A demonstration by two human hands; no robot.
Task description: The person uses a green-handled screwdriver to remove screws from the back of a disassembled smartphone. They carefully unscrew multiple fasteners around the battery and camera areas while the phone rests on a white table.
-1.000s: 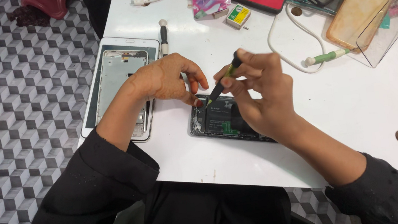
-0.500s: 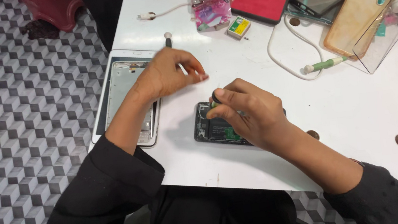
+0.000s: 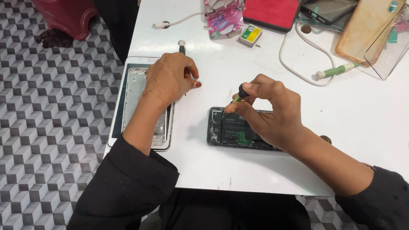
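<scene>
Right hand (image 3: pixel 272 114), frame centre, pinched a small screwdriver (image 3: pixel 240 94), tip down on the opened phone (image 3: pixel 232 131) lying flat on the white worktop (image 3: pixel 372 125). Left hand (image 3: pixel 171 77), left of centre, rested loosely curled on the phone's detached frame (image 3: pixel 134 95), nothing visibly gripped. Judgement: keep the driver upright, press lightly, steady the phone. Farther back: white cable (image 3: pixel 308 73), red case (image 3: pixel 269 10).

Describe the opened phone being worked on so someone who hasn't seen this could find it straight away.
On the white table, look near the front edge, under the person's right hand. There lies the opened phone, dark, with its insides showing, and the screwdriver tip over it. Unlike the pale back frame under the left hand, it is black and smaller.
</scene>
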